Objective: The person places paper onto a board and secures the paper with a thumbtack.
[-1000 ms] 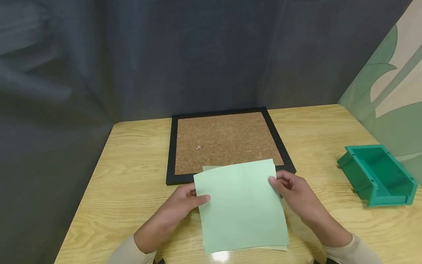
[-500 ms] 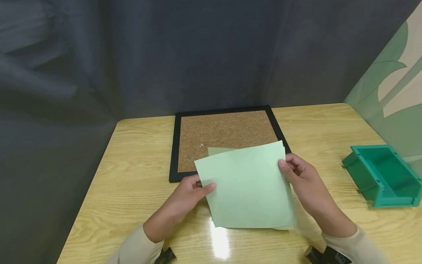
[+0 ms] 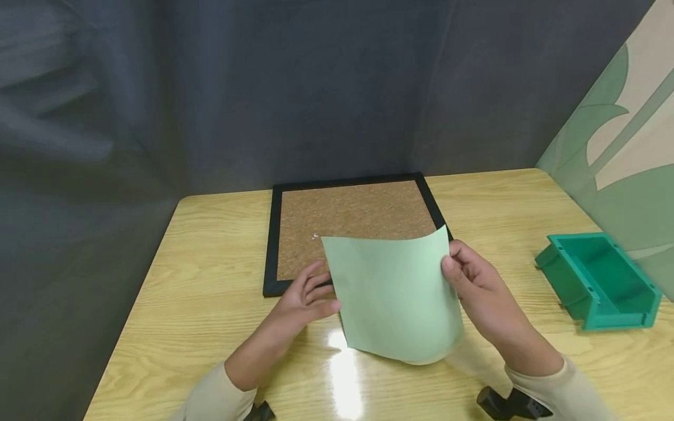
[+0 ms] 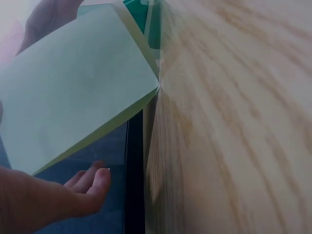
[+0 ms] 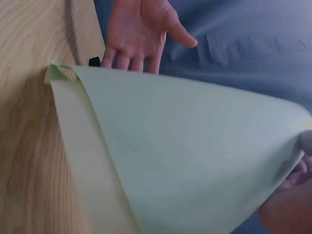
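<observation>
Pale green paper sheets (image 3: 392, 292), at least two, hang tilted above the table's front part and over the corkboard's near edge. My right hand (image 3: 481, 298) pinches their right edge between thumb and fingers. Their lower edge bows in a curve. Beside the left edge, my left hand (image 3: 302, 301) holds nothing, its fingers spread and relaxed, thumb tip close to the paper. The left wrist view shows that hand (image 4: 63, 197) apart from the sheets (image 4: 78, 83). A second, yellower sheet (image 5: 92, 151) shows behind the front one in the right wrist view.
A black-framed corkboard (image 3: 353, 210) lies at the back middle of the wooden table (image 3: 210, 280), with a small white speck on it. On the right stands a green plastic bin (image 3: 602, 283). Dark fabric (image 3: 316, 88) hangs behind and to the left.
My left hand has let go of the sheets' left edge and spread its fingers. My right hand has kept its pinch; the sheets were raised, and their lower edge now curves.
</observation>
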The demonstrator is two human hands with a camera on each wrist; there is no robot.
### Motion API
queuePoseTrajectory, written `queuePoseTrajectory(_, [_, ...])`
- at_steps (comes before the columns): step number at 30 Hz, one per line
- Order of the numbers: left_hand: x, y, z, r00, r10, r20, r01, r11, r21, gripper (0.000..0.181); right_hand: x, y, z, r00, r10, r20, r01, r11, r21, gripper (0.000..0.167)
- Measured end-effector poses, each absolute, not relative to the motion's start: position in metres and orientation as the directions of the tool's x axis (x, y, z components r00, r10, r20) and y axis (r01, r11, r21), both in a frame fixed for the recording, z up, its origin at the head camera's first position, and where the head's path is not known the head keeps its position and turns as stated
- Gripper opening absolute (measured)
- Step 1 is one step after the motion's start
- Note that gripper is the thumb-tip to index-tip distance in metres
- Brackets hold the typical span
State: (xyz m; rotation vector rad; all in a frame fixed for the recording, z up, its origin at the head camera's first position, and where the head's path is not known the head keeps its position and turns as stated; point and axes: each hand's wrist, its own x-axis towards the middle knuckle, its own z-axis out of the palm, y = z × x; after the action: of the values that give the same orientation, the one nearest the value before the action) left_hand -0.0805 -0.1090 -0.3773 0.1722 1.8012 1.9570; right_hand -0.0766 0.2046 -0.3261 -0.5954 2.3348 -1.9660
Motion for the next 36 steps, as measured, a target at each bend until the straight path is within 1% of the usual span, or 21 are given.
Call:
queuePoseTrajectory(2, [-0.081, -0.110, -0.377, -0.874, 0.446, -0.195, -0.242, -0.049, 0.969, 0.089, -0.076, 0.204, -0.326, -0.914, -0.333, 0.233, -0.284, 0.112, -0.952, 0.017])
queuePoseTrajectory(6, [-0.082, -0.109, -0.376, -0.880, 0.450, -0.151, -0.216, -0.096, 0.972, 0.098, -0.074, 0.202, -0.325, -0.883, -0.372, 0.286, -0.336, 0.076, -0.939, 0.018])
queuePoseTrajectory(8, [-0.083, -0.108, -0.375, -0.888, 0.443, -0.123, -0.195, -0.121, 0.973, 0.097, -0.074, 0.200, -0.325, -0.877, -0.363, 0.316, -0.361, 0.061, -0.931, 0.019])
queuePoseTrajectory(11, [-0.084, -0.107, -0.375, -0.901, 0.423, -0.097, -0.168, -0.134, 0.977, 0.080, -0.076, 0.196, -0.324, -0.885, -0.311, 0.345, -0.380, 0.058, -0.923, 0.018])
queuePoseTrajectory(15, [-0.081, -0.107, -0.375, -0.911, 0.401, -0.095, -0.159, -0.130, 0.979, 0.051, -0.078, 0.190, -0.323, -0.920, -0.195, 0.339, -0.367, 0.129, -0.921, 0.015])
queuePoseTrajectory(19, [-0.079, -0.107, -0.373, -0.913, 0.401, -0.071, -0.130, -0.122, 0.984, 0.041, -0.081, 0.186, -0.324, -0.939, -0.098, 0.329, -0.342, 0.175, -0.923, 0.016])
queuePoseTrajectory(23, [-0.079, -0.104, -0.370, -0.922, 0.380, -0.071, -0.104, -0.067, 0.992, 0.037, -0.083, 0.184, -0.326, -0.933, -0.063, 0.355, -0.360, 0.101, -0.927, 0.015])
queuePoseTrajectory(27, [-0.080, -0.102, -0.365, -0.948, 0.294, -0.122, -0.124, 0.012, 0.992, 0.035, -0.087, 0.180, -0.329, -0.920, -0.074, 0.384, -0.382, -0.041, -0.923, 0.017])
queuePoseTrajectory(30, [-0.082, -0.101, -0.362, -0.964, 0.226, -0.140, -0.133, 0.047, 0.990, 0.032, -0.090, 0.179, -0.332, -0.929, -0.102, 0.357, -0.347, -0.102, -0.932, 0.016])
queuePoseTrajectory(32, [-0.083, -0.101, -0.361, -0.973, 0.195, -0.123, -0.113, 0.062, 0.992, 0.030, -0.092, 0.180, -0.334, -0.940, -0.127, 0.317, -0.310, -0.072, -0.948, 0.016])
queuePoseTrajectory(34, [-0.083, -0.102, -0.361, -0.979, 0.181, -0.094, -0.081, 0.076, 0.994, 0.029, -0.093, 0.182, -0.337, -0.946, -0.163, 0.282, -0.286, 0.006, -0.958, 0.020])
queuePoseTrajectory(36, [-0.082, -0.103, -0.361, -0.979, 0.195, -0.051, -0.029, 0.116, 0.993, 0.029, -0.094, 0.185, -0.340, -0.944, -0.205, 0.259, -0.281, 0.088, -0.955, 0.024])
